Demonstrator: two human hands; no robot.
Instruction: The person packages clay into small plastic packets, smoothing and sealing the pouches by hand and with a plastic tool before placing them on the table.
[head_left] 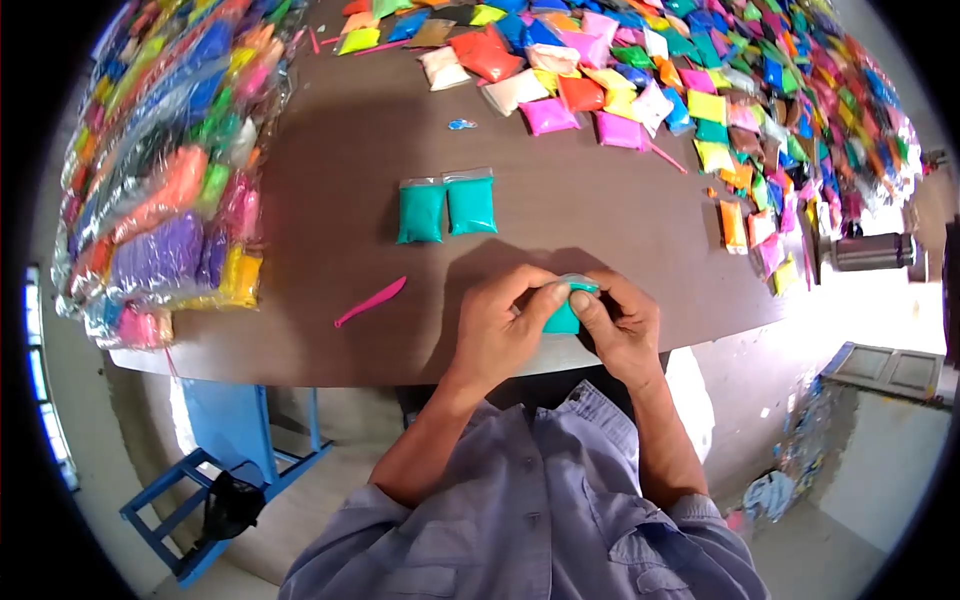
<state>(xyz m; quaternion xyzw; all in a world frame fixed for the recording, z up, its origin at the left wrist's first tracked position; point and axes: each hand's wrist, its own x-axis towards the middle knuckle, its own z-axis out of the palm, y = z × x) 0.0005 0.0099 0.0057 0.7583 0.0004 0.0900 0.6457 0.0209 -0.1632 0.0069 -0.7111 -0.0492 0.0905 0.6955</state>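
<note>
Between both hands, at the table's near edge, is a small clear bag of teal clay-like material (562,319). My left hand (507,318) pinches its upper left side with thumb and fingers. On the upper right side, my right hand (622,318) grips it the same way, thumb near the bag's top. Two more teal bags lie side by side further up the table, a left one (421,212) and a right one (471,205). Left of my hands rests a pink plastic knife (371,302).
Large clear bags of colourful packets (160,240) are piled along the table's left side. A heap of small coloured bags (600,70) covers the back and right. A small blue-and-white piece (462,125) lies mid-table. Below left stands a blue stool (190,500).
</note>
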